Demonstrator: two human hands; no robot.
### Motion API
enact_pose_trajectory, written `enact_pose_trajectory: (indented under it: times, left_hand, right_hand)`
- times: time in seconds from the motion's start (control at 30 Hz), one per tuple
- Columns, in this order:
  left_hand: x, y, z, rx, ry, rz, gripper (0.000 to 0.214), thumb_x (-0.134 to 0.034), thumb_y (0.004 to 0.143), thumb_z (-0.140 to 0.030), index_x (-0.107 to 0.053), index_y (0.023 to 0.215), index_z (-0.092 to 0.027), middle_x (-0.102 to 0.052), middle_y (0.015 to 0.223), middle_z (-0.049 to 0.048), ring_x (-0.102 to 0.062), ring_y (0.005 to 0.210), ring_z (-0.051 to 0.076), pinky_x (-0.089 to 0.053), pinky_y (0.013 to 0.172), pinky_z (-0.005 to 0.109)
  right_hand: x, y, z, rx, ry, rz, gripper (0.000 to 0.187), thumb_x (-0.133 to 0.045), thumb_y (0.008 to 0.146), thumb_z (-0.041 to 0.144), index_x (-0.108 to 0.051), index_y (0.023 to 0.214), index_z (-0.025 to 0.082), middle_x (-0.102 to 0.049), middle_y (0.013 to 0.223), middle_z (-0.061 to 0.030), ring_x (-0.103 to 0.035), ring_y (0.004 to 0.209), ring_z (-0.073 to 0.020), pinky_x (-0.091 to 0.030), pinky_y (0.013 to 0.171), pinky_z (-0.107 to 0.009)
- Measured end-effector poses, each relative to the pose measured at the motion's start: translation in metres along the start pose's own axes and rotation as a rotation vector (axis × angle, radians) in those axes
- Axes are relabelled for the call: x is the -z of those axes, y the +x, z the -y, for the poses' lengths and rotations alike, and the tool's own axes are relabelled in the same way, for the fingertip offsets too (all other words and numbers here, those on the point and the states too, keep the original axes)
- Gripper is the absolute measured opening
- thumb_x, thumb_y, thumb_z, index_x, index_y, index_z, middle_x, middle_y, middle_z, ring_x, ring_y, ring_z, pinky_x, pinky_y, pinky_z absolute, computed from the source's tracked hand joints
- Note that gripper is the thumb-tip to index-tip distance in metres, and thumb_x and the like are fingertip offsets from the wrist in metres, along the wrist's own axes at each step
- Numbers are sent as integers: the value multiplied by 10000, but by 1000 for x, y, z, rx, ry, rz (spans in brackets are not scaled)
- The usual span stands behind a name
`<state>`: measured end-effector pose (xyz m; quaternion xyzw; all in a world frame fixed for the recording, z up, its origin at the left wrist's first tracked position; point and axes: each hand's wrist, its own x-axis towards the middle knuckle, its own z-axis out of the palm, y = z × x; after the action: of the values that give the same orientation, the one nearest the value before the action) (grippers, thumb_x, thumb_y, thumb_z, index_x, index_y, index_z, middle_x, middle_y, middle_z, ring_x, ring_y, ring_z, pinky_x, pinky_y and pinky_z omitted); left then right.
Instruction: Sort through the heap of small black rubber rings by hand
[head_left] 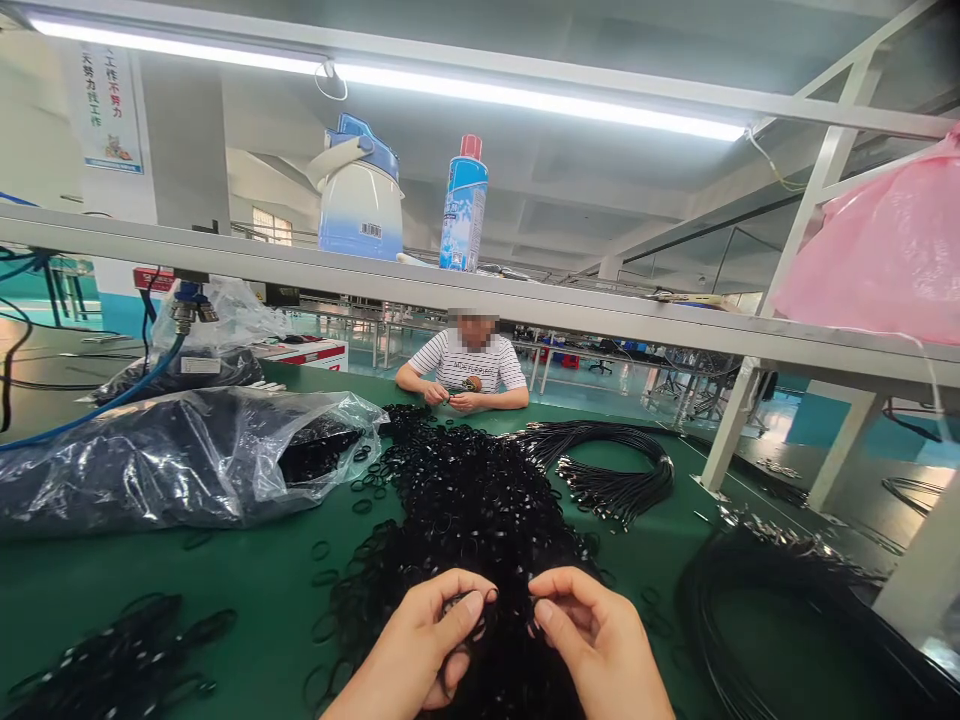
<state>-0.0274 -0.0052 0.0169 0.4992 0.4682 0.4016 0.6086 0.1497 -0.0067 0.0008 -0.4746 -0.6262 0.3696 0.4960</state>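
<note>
A big heap of small black rubber rings [465, 500] covers the middle of the green table [247, 560]. My left hand [424, 645] and my right hand [592, 640] meet at the near end of the heap. Both pinch with thumb and forefinger on black rings from the pile, fingertips a few centimetres apart. A thin black ring or strand shows between the two pinches.
A clear plastic bag of black rings [172, 460] lies at the left. Bundles of black cables [607, 470] lie at centre right and near right [780, 600]. A person in a striped shirt [465, 370] works across the table. A shelf [480, 290] overhead bears a jug and spray can.
</note>
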Motion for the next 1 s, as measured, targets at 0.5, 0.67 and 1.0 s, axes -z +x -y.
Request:
enact_pose_trajectory:
  times: [0.5, 0.67, 1.0]
  left_hand:
    - [2, 11, 22, -117, -20, 53, 436, -591, 768, -370, -469, 1135, -168, -496, 575, -57, -416, 433, 63, -232, 364, 154]
    - [0, 9, 22, -141, 8, 44, 428, -583, 770, -367, -471, 1127, -159, -511, 617, -41, -444, 465, 75, -254, 371, 156]
    - [3, 12, 19, -125, 55, 36, 242, -531, 817, -376, -544, 936, -166, -450, 496, -68, -360, 416, 56, -238, 379, 153]
  right_hand:
    - [-17, 0, -8, -64, 151, 2, 190, -636, 681, 298, -649, 808, 158, -584, 658, 6, -542, 539, -121, -431, 528, -241]
    - [-25, -3, -10, -91, 183, 31, 246, -667, 600, 235, -661, 828, 140, -604, 692, -10, -554, 529, -117, -431, 514, -237]
    - [-14, -1, -1, -175, 226, 36, 237, -687, 669, 337, -678, 790, 133, -625, 612, -16, -543, 538, -130, -402, 488, -223]
